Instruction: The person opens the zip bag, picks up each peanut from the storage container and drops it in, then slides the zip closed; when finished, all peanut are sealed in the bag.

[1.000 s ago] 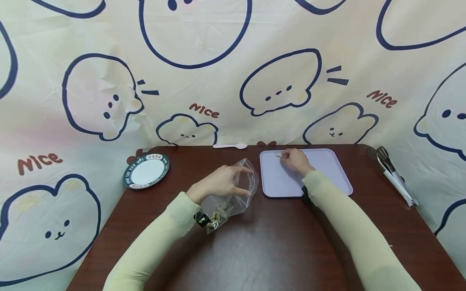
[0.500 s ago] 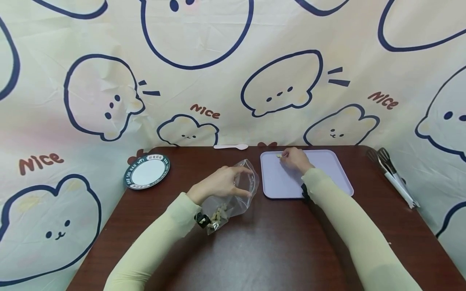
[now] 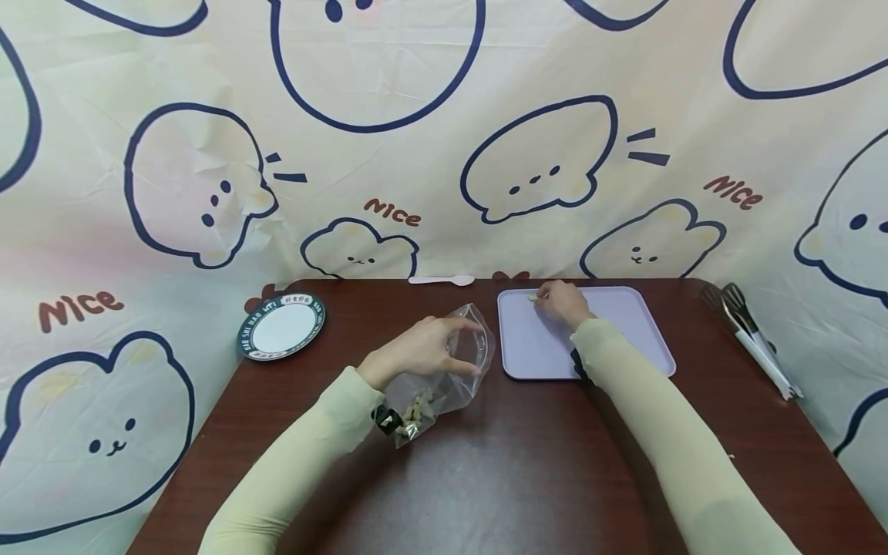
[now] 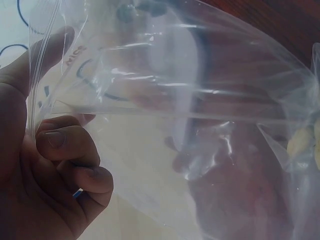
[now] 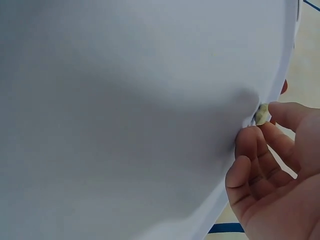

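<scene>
My left hand (image 3: 419, 351) grips a clear zip bag (image 3: 454, 393) by its mouth, thumb and fingers spread apart at the rim. Several small pale-green, nut-like pieces (image 3: 414, 412) lie in the bag's lower end; part of them shows at the right edge in the left wrist view. My right hand (image 3: 565, 304) is over the far left part of a lilac tray (image 3: 516, 347). Between its thumb and index finger it pinches one small pale-green piece (image 5: 262, 114), close to the tray's raised rim. The fingers curl beside the piece.
A round plate with a dark green rim (image 3: 280, 327) lies at the table's far left. A white spoon (image 3: 444, 280) is at the back edge. Whisk-like utensils with white handles (image 3: 756, 347) lie at the right edge. A patterned cloth (image 3: 430, 177) hangs behind the brown table (image 3: 527, 478).
Both hands stay in nearly the same places. My right wrist and sleeve have shifted slightly left over the tray; the head view has moved a little.
</scene>
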`<state>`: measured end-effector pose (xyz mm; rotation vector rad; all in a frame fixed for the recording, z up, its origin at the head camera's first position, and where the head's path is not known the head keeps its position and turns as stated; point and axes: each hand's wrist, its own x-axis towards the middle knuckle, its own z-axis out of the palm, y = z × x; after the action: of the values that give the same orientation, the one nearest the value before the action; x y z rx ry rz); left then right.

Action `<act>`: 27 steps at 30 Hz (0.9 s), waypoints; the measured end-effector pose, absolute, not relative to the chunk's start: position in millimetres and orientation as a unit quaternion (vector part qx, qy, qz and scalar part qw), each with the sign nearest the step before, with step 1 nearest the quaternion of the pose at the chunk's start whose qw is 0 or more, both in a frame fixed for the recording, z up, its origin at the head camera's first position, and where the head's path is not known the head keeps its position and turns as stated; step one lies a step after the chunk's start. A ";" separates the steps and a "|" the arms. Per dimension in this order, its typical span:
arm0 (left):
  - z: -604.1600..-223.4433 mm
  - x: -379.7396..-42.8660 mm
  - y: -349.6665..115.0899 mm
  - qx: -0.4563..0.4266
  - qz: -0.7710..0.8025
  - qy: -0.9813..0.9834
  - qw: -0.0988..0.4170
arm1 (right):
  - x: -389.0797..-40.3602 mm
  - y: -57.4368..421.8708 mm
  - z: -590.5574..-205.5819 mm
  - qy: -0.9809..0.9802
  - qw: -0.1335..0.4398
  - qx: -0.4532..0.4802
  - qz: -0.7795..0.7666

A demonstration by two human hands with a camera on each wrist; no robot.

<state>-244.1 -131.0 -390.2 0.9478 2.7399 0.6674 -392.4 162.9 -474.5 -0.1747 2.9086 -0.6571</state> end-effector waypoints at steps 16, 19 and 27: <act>-389.7 -243.8 -132.4 0.322 0.224 0.917 0.078 | -388.6 156.0 -475.5 0.978 0.054 -0.041 -0.198; -389.1 -243.5 -133.1 0.321 0.226 0.917 0.077 | -389.4 157.6 -475.3 0.977 0.052 -0.041 -0.201; -389.4 -243.4 -135.0 0.323 0.226 0.916 0.077 | -386.4 165.8 -468.3 0.971 0.033 -0.066 -0.226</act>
<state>-243.4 -135.0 -389.4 0.9687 2.7435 0.6778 -386.4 165.8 -468.3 -0.2029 2.9883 -0.6949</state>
